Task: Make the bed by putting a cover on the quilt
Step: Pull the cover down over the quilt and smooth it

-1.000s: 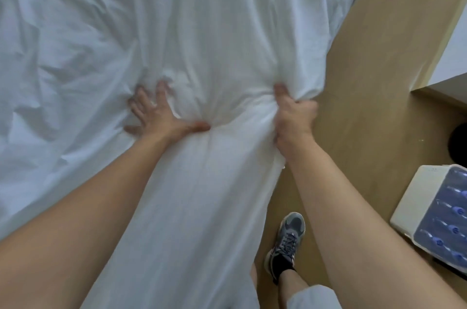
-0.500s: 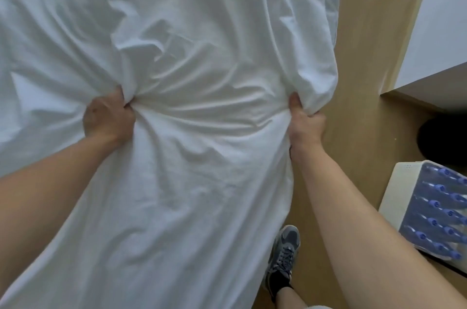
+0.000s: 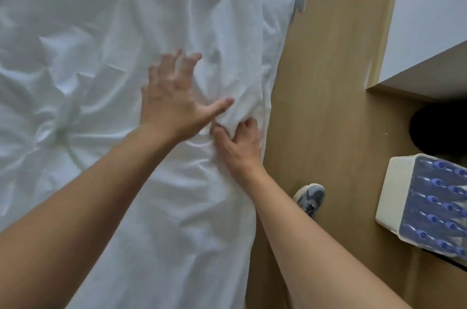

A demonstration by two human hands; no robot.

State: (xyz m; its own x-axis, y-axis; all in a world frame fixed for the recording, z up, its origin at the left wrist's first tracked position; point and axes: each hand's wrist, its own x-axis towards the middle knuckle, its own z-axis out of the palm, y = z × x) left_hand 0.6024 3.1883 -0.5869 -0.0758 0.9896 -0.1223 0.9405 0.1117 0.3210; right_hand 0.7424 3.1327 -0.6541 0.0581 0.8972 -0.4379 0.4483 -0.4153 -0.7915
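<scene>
My right hand [image 3: 240,149] bunches the cover [image 3: 88,30] at its edge beside the floor [image 3: 328,81], fingers curled tight; that anchor should be firm. Just beyond, my left hand [image 3: 174,99] is spread open, holding nothing; I'd sweep it across the wrinkles farther out.

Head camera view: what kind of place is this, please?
Most likely a bedroom: crumpled white bedding covers a bed, a wood floor runs beside it, and a wrapped pack of blue-capped bottles stands there.
</scene>
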